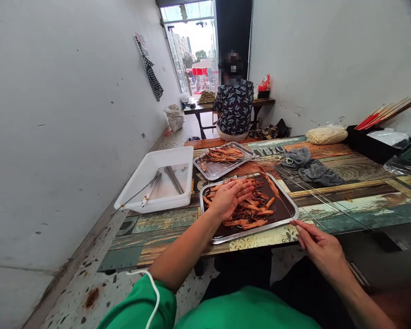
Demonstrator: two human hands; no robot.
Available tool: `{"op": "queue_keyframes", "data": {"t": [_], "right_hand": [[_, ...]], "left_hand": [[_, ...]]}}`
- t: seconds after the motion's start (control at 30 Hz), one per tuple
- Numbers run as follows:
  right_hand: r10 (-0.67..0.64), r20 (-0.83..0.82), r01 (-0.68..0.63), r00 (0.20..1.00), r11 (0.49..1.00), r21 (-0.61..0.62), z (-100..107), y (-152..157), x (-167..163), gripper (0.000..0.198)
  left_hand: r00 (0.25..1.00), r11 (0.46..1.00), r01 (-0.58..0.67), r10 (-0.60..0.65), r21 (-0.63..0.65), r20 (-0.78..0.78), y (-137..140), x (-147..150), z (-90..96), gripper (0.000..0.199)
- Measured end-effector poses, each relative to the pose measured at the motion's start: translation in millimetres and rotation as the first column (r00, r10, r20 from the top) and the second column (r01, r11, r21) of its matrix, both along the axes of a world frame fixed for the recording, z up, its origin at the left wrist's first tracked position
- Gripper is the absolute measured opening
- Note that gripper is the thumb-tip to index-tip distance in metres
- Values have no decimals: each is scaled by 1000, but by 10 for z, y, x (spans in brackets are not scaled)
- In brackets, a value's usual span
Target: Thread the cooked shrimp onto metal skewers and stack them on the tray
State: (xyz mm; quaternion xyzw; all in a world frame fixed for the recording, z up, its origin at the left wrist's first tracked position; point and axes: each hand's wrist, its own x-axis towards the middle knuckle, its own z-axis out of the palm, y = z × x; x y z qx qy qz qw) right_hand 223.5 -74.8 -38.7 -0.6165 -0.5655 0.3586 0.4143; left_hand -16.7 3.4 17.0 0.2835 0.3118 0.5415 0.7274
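From my remote seat, I had the right hand (320,246) pinching a skewer (285,210) bearing a reddish piece (271,185) over the tray (253,231); the left hand (230,198) (grip unclear to me) reached above it.

You are facing a surface (164,224) showing worn, wood-look planks with a soft sheen. The near tray (239,235) is gleaming in smooth, silvery metal, and its meat pieces (256,223) are glistening, moist and uneven. Slender metal skewers (174,179) are catching light inside a smooth white plastic tub (150,204). The grey cloth (320,172) is looking matt and rough, while your green sleeve (144,301) is showing smooth, dull fabric.
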Motion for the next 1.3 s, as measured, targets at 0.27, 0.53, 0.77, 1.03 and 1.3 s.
{"op": "queue_keyframes", "data": {"t": [0.27, 0.53, 0.77, 1.03, 1.3], "right_hand": [[98, 876, -237, 473, 971, 19, -5, 240, 220, 49], [291, 747, -318, 598, 941, -113, 210, 580, 330, 41], [311, 374, -251, 874, 947, -200, 256, 575, 356, 43], [221, -94, -240, 971, 908, -343, 271, 307, 303, 56], [214, 219, -149, 952, 949, -279, 100, 312, 259, 51]], "left_hand": [[987, 990, -97, 109, 104, -118, -5, -3, -56, 24], [959, 975, -137, 175, 176, -223, -9, 23, -93, 28], [952, 969, -161, 202, 186, -229, 1, 23, -108, 27], [952, 968, -145, 193, 203, -240, 6, 28, -132, 31], [949, 968, -134, 187, 214, -252, -1, 27, -135, 33]]}}
